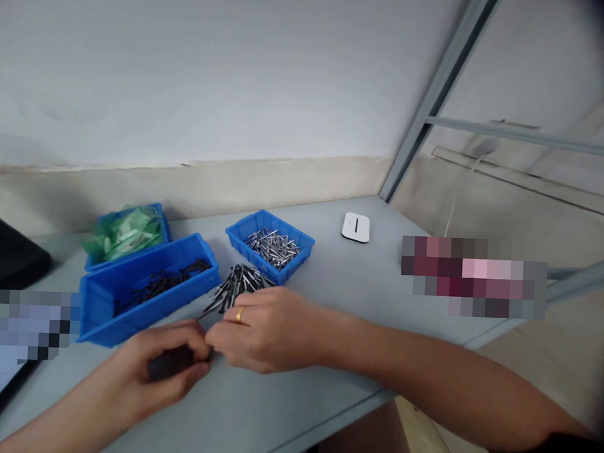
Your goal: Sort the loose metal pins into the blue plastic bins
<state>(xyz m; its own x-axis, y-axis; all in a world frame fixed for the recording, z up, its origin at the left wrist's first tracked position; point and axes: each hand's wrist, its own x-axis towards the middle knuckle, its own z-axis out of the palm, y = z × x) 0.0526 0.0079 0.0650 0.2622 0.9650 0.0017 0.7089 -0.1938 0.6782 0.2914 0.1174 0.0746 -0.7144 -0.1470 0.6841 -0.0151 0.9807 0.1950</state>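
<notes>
My left hand (163, 364) is closed in a pinch, thumb against forefinger, with a small dark bit showing at the tips. My right hand (272, 329), a ring on one finger, has its fingers curled and meets the left fingertips; what it holds is hidden. Just behind the right hand lies a loose pile of dark and silvery pin-like pieces (237, 284). Left of the pile, a long blue bin (142, 316) holds thin black pieces (167, 284). A smaller blue bin (293, 266) beyond the pile contains shiny silver pins (276, 247).
At the back left, another blue bin (165, 222) holds green plastic bags (129, 229). A white flat device (356, 227) sits at the back right of the grey table (324, 401). Metal frame posts (410, 151) rise at right. Blurred patches cover things at both sides.
</notes>
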